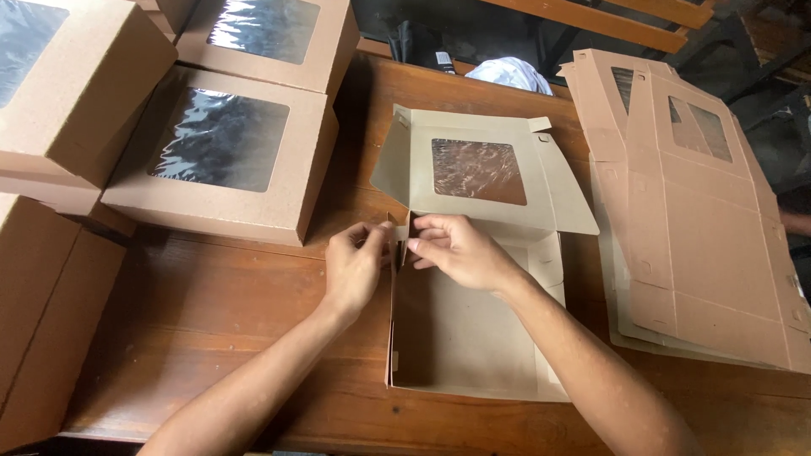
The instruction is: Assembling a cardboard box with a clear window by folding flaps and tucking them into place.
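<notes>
Finished windowed boxes (221,152) stacked upper left. At centre frame, my left hand (353,266) pinched the corner tab of the half-folded box (460,333); my right hand (456,252) closed on the same corner from the other side. Box ran lengthwise away from me. Tab itself hidden, probably tucked. Flat blanks (701,228) lay right.

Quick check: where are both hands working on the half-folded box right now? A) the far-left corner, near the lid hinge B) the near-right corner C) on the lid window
A: the left hand and right hand pinch the half-folded box at its far-left corner, just below the lid.
</notes>
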